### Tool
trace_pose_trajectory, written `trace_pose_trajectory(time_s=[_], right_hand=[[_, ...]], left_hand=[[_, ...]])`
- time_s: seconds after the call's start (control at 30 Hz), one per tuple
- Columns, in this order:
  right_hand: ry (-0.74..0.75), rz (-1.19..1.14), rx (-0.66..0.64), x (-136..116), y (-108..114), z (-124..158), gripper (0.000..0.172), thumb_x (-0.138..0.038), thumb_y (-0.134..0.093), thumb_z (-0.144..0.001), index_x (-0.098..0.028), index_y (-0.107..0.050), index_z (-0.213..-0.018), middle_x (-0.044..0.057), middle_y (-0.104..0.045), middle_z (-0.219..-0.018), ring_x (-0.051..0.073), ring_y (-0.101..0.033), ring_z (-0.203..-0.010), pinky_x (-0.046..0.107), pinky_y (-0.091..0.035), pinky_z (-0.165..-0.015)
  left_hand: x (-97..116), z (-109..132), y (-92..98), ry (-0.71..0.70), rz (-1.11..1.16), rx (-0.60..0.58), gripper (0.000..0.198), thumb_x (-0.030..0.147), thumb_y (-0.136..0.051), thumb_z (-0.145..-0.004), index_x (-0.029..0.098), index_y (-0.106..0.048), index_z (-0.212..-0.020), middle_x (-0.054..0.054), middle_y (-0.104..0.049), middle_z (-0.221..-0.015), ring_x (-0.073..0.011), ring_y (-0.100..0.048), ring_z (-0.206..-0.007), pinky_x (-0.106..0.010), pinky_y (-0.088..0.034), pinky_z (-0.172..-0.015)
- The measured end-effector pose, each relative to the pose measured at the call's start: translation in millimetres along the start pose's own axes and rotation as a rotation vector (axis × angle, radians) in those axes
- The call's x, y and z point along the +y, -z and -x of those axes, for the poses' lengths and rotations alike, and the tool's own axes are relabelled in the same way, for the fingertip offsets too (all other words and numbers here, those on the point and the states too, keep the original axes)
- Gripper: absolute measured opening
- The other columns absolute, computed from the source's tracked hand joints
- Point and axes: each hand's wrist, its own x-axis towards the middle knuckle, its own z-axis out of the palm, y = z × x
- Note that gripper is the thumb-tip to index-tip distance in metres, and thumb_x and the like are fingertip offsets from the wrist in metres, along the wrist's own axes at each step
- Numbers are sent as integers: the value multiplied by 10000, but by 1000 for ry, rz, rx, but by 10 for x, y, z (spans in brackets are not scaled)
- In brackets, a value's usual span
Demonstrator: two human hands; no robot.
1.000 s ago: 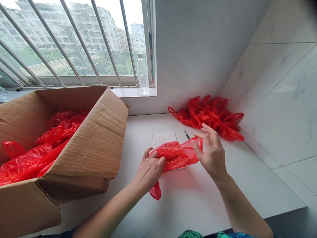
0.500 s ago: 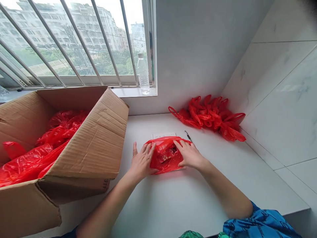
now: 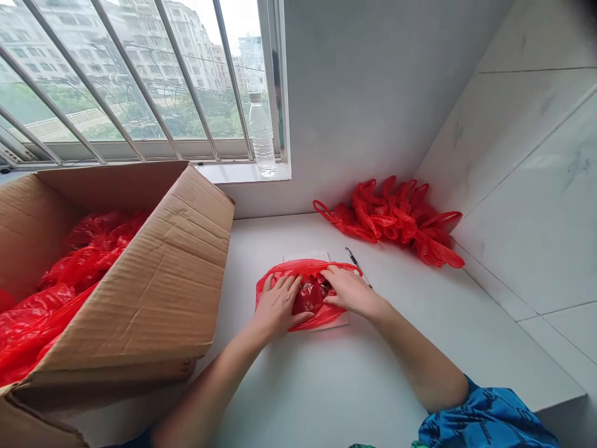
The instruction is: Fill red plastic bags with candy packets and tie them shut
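A red plastic bag (image 3: 310, 297) lies flattened on the white counter (image 3: 354, 373), over a sheet of paper (image 3: 308, 256) whose edges show above and below it. My left hand (image 3: 278, 305) rests flat on the bag's left half, fingers stretched out. On the right half lies my right hand (image 3: 349, 290), fingers also extended and pressing down. Neither hand grips anything.
An open cardboard box (image 3: 140, 298) full of loose red bags (image 3: 69, 274) stands at the left. A heap of folded red bags (image 3: 396, 218) sits in the back corner. A pen (image 3: 355, 261) lies beside the paper. A water bottle (image 3: 260, 134) stands on the windowsill.
A second ago both hands held the bag bunched above the counter. It has since been laid down and both hands have come together flat on it.
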Motion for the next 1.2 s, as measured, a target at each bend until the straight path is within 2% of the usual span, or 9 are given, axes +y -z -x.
trace_pose_trajectory(time_s=[0.07,0.23,0.3,0.43,0.63,0.8,0.9,1.03,1.2], right_hand=[[-75,-13,-47,80,-66,-35,517,-300,-760,-730,-181,-575,-1198,104,-624,-1179,273,-612,-1033,319,-441,-746],[-53,-69,-92,197,-56,-13,691,-353,-780,-692,-226,-519,-1319,90,-612,-1226,280,-597,-1081,322,-445,-764],[-23,-97,-70,197,-9,14,634,-325,-754,-730,-254,-532,-1320,73,-624,-1216,263,-605,-1070,312,-442,-765],[12,-65,96,184,47,23,234,-193,-622,-855,-257,-654,-1078,38,-668,-1111,216,-612,-1047,290,-426,-769],[58,11,101,199,-39,-65,266,-75,-624,-790,-223,-637,-1010,44,-677,-1014,222,-612,-1002,279,-407,-721],[84,-189,249,186,59,-26,63,-197,-551,-901,-214,-598,-940,34,-683,-970,184,-638,-884,281,-425,-734],[106,-391,308,162,160,17,100,-284,-560,-925,-228,-578,-1005,18,-700,-978,173,-655,-862,285,-445,-750],[159,-535,339,118,214,38,120,-341,-580,-927,-238,-562,-987,-3,-712,-957,160,-660,-866,275,-452,-754],[106,-459,319,73,209,49,159,-386,-600,-903,-231,-574,-928,-3,-701,-861,165,-644,-785,273,-437,-697]], left_hand=[[-138,13,-75,8,35,-40,907,612,-691,-762,214,-357,-1506,-150,-466,-1494,-369,-448,-1350,-555,-282,-1124],[-293,21,-119,-59,116,-22,960,621,-691,-754,246,-282,-1538,-150,-393,-1539,-353,-409,-1380,-543,-295,-1117],[-271,6,-93,-67,127,37,814,598,-677,-789,277,-389,-1479,-133,-429,-1510,-342,-437,-1348,-535,-330,-1085],[-180,-27,-22,-112,107,173,370,488,-650,-866,290,-629,-1179,-64,-609,-1297,-284,-557,-1164,-515,-328,-1075],[-114,-15,51,-176,242,203,165,323,-718,-815,238,-632,-927,1,-707,-887,-212,-636,-871,-467,-365,-1030],[-150,-25,101,139,701,481,190,381,-670,-859,225,-590,-930,-16,-699,-905,-185,-658,-838,-354,-488,-870],[-146,-45,161,329,1006,620,322,418,-699,-835,222,-552,-1044,-18,-686,-900,-181,-677,-811,-306,-528,-763],[-84,-42,239,364,1172,637,428,404,-736,-811,224,-519,-1134,9,-655,-820,-162,-671,-740,-286,-545,-719],[-1,-32,262,329,1246,616,425,386,-732,-822,225,-517,-1151,18,-641,-814,-152,-666,-758,-276,-566,-717]])
